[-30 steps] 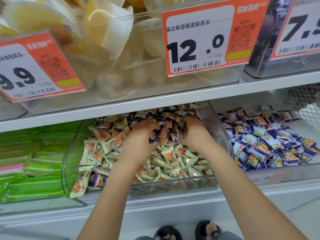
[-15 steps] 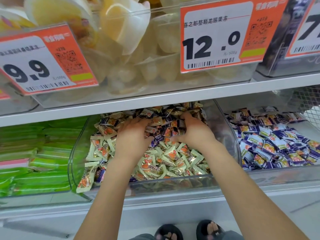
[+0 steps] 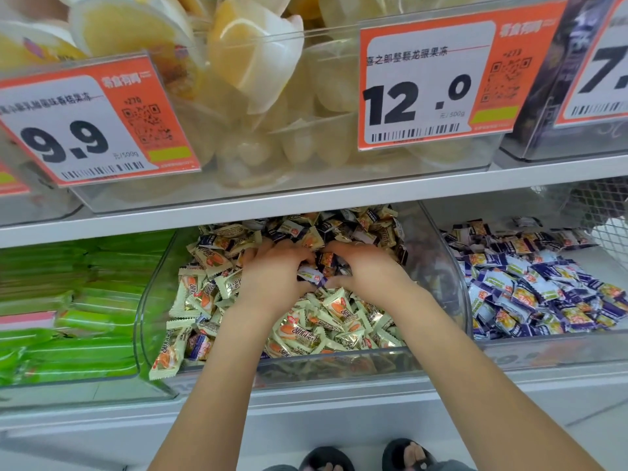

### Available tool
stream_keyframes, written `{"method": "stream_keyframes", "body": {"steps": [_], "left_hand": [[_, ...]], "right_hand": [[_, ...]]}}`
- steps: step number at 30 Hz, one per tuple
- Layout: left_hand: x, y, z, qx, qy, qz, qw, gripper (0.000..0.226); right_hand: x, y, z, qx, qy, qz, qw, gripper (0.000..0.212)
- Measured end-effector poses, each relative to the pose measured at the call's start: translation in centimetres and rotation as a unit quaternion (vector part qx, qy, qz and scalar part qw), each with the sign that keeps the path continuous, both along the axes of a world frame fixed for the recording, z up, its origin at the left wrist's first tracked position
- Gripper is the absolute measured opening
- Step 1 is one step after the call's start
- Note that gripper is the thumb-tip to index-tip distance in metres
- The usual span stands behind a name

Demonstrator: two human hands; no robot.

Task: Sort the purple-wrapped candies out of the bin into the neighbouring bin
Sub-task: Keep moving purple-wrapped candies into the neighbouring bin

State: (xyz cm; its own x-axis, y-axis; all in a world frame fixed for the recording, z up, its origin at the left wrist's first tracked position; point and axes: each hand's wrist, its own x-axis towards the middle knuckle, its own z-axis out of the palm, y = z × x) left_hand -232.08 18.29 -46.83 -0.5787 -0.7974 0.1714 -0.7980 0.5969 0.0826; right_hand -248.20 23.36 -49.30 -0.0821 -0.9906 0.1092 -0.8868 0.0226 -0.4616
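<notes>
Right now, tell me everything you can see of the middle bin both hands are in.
The middle bin is clear plastic with rounded corners, sitting on the lower shelf between a bin of green packs and the neighbouring bin of purple candies. It holds a heap of cream-wrapped candies at the front with purple-wrapped candies mixed in toward the back. The left hand and right hand curl round a clump of candies at its middle.
</notes>
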Motion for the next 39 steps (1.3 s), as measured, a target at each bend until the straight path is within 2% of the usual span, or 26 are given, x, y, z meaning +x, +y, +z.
{"method": "stream_keyframes", "body": {"steps": [4, 10, 16, 19, 23, 25, 27, 29, 32, 35, 39], "left_hand": [[0.2, 0.1, -0.3, -0.039, 0.015, -0.020, 0.999, 0.028], [0.7, 0.3, -0.1, -0.063, 0.052, -0.030, 0.996, 0.026], [1.1, 1.3, 2.0, 0.008, 0.160, -0.025, 0.987, 0.030], [1.1, 2.1, 3.0, 0.055, 0.216, -0.028, 0.975, 0.023], [0.8, 3.6, 3.9, 0.112, 0.271, -0.041, 0.955, 0.030], [0.5, 4.6, 4.2, 0.161, 0.308, -0.051, 0.936, 0.033], [-0.5, 5.3, 4.4, 0.196, 0.352, -0.052, 0.914, 0.025], [-1.9, 6.1, 4.5, 0.203, 0.376, -0.060, 0.902, 0.016], [-4.7, 7.4, 4.5, 0.190, 0.398, -0.085, 0.893, 0.021], [-7.2, 8.4, 4.2, 0.174, 0.393, -0.094, 0.898, 0.031], [-9.6, 9.0, 3.6, 0.088, 0.344, -0.099, 0.930, 0.035]], "right_hand": [[0.1, 0.0, -0.2, -0.011, -0.010, 0.024, 1.000, 0.040], [-0.1, 0.3, 0.1, -0.014, -0.150, 0.012, 0.988, 0.032], [-0.3, 1.2, 1.5, -0.022, -0.252, 0.002, 0.967, 0.035], [-0.1, 2.4, 3.1, -0.047, -0.291, -0.002, 0.955, 0.026], [-0.3, 4.8, 5.6, -0.082, -0.331, 0.007, 0.940, 0.018], [-0.5, 6.2, 6.5, -0.102, -0.312, 0.004, 0.944, 0.017], [-1.1, 7.6, 7.3, -0.138, -0.257, -0.019, 0.956, 0.015], [-2.0, 8.9, 7.8, -0.170, -0.237, -0.049, 0.955, 0.010], [-4.4, 10.2, 8.1, -0.205, -0.226, -0.116, 0.945, 0.016], [-7.5, 11.3, 7.6, -0.202, -0.198, -0.183, 0.941, 0.023], [-11.5, 13.2, 6.2, -0.143, -0.126, -0.271, 0.944, 0.029]]}}
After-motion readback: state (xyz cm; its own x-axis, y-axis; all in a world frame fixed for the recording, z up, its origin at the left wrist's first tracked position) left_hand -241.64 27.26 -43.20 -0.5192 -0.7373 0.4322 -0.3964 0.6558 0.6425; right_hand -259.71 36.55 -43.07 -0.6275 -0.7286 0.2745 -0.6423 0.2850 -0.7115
